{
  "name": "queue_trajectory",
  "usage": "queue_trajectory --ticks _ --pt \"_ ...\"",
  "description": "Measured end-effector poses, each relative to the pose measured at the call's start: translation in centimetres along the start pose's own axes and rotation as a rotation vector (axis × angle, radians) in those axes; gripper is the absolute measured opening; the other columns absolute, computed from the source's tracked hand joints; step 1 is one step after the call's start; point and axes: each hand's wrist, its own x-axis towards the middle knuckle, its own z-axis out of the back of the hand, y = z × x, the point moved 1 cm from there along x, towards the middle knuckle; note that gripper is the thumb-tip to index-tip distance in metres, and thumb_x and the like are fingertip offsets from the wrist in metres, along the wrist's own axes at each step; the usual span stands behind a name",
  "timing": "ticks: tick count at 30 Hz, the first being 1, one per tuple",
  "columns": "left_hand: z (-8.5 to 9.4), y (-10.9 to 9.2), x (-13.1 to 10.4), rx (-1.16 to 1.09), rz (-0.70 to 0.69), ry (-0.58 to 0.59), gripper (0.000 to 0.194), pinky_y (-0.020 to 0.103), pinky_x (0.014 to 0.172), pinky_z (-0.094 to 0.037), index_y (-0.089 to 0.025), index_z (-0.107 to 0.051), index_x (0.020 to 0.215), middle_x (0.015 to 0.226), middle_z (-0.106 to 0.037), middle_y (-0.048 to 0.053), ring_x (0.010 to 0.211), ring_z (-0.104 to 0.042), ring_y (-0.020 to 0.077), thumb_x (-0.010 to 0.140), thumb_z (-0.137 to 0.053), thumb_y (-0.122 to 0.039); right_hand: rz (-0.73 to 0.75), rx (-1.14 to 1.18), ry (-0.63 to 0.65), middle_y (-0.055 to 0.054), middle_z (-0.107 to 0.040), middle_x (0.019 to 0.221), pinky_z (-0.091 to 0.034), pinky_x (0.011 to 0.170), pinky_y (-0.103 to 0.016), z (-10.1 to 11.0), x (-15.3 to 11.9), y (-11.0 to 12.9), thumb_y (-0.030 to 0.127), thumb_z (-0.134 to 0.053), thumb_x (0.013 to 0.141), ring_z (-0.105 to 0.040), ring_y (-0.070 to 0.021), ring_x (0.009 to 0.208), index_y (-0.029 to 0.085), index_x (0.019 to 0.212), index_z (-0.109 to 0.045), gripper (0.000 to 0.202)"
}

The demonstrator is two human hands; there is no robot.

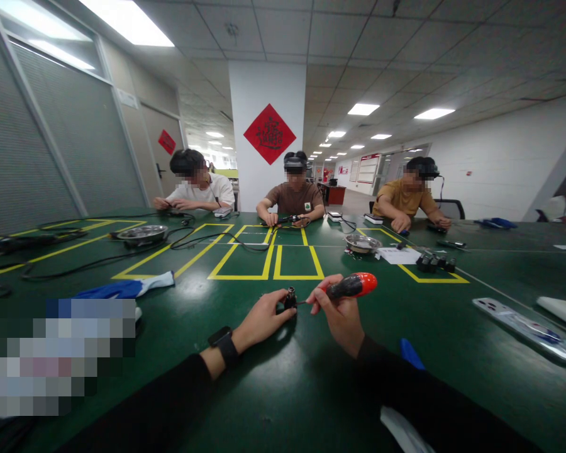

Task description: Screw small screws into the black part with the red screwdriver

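Observation:
My left hand (268, 313) is closed around a small black part with a metal post on top (290, 298), held low against the green tabletop. In my right hand (340, 314) is a screwdriver (351, 286) with a red and black handle. Its thin shaft points left, and the tip meets or nearly meets the side of the black part; contact is too small to make out. My fingers cover much of the part's lower body.
A blue and white glove (127, 287) lies left of my hands. Metal bowls (144, 234) (363, 243) stand farther back, with several black parts (436, 263) and a paper (399, 255) at right. A phone (528, 330) lies near the right edge. Cables cross the far left. Three people sit opposite.

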Motion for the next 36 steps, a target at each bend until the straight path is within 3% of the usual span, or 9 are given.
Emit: queue_trajectory --ticks 25,36 --pt "0.37 -0.37 -0.01 -0.048 0.005 0.013 0.024 0.026 0.072 -0.042 -0.016 -0.062 0.09 0.084 -0.063 0.003 0.076 -0.056 0.0168 0.079 -0.054 -0.035 0.005 -0.007 -0.006 0.003 -0.06 0.067 -0.046 0.054 -0.025 -0.05 -0.1 0.18 0.027 -0.054 0.084 -0.055 -0.01 0.05 0.02 0.084 -0.046 0.01" --pt "0.12 -0.27 0.05 -0.025 0.003 0.005 0.028 0.028 0.076 -0.043 -0.016 -0.062 0.095 0.087 -0.065 0.004 0.078 -0.057 0.0176 0.075 -0.059 -0.035 -0.024 -0.001 0.007 0.003 -0.061 0.065 -0.046 0.054 -0.025 -0.11 -0.13 -0.08 0.027 -0.055 0.083 -0.056 -0.0102 0.049 0.02 0.085 -0.046 0.012"
